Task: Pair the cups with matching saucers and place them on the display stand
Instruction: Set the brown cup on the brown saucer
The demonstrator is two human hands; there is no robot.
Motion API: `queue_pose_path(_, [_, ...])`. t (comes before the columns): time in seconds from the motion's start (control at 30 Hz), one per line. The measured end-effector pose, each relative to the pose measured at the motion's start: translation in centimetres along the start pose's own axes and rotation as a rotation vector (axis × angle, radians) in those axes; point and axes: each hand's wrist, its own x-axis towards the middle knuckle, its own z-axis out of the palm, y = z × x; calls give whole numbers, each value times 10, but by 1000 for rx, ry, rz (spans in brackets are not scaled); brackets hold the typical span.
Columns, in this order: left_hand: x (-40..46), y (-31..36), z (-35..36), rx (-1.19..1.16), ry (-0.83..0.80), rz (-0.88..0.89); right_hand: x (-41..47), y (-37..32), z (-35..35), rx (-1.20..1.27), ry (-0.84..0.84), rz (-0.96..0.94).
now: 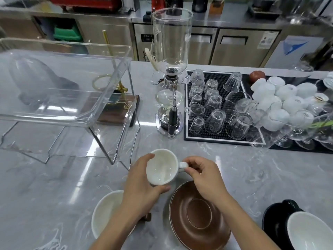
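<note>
A white cup point(161, 166) is held above the counter near the middle. My left hand point(142, 184) grips its body from the left side. My right hand point(203, 175) pinches its handle point(182, 166) from the right. A brown saucer point(198, 215) lies on the counter just below my right hand. A white saucer point(103, 210) lies at the lower left, partly hidden by my left forearm. At the lower right stands a black cup point(278, 219) with a white saucer point(306, 231) leaning over it. The clear acrylic display stand point(72, 109) on a wire frame stands at the left.
A glass siphon coffee maker point(171, 78) stands behind the cup. A black mat point(187, 109) with several upturned glasses lies at the right, and beyond it a pile of white cups point(286, 98). Steel cabinets line the back.
</note>
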Motion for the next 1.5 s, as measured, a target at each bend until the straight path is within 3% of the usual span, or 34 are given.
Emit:
queue_pose_path(0.47, [6,2,2,230,-53,24,4,18,-3,-124,-47,60])
queue_pose_path(0.93, [-1,-1,-8,227,-124,68,-12,10,-8,-146,-18,54])
queue_pose_path(1.17, [-56,-9,-24,20,146,140,-53,-14,-13,-101,113,-17])
queue_pose_path(1.5, [-102,-48,-66,-123,176,18,-95,-42,26,-58,-8,-71])
